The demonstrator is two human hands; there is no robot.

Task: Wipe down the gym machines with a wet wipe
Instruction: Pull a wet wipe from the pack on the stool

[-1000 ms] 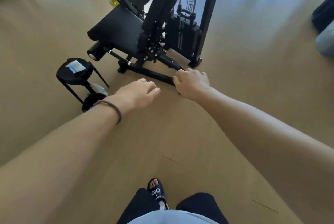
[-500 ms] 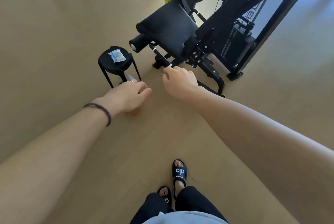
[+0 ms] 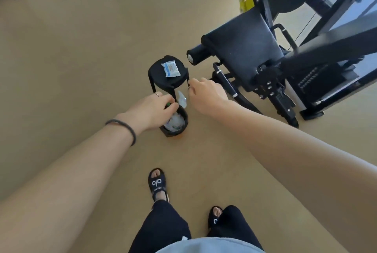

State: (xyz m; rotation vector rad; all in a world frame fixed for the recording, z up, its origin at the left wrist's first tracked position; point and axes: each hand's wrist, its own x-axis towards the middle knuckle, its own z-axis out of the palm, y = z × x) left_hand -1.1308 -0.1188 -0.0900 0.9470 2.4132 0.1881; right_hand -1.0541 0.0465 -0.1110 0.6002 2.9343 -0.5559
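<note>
My left hand (image 3: 155,107) hangs over a small black bin (image 3: 175,128) of crumpled used wipes, fingers loosely curled, thumb near the forefinger, and nothing is visible in it. My right hand (image 3: 206,93) hovers just right of the bin with its fingers curled under; its palm is hidden. A blue-and-white wipe packet (image 3: 171,69) lies on a round black stool (image 3: 157,73) beyond the bin. The black gym machine (image 3: 244,48), with a padded seat, a roller and a handle bar (image 3: 224,81), stands to the right.
A pale translucent object (image 3: 182,99) sits between the bin and the stool, with a bit of green beside it. Tan floor spreads to the left. My sandalled feet (image 3: 157,185) are below. A weight stack (image 3: 320,81) and frame stand at the far right.
My view and both hands have swung left, from the machine's floor frame to the stool and bin. The left hand now hangs over the bin, and the right hand has left the machine.
</note>
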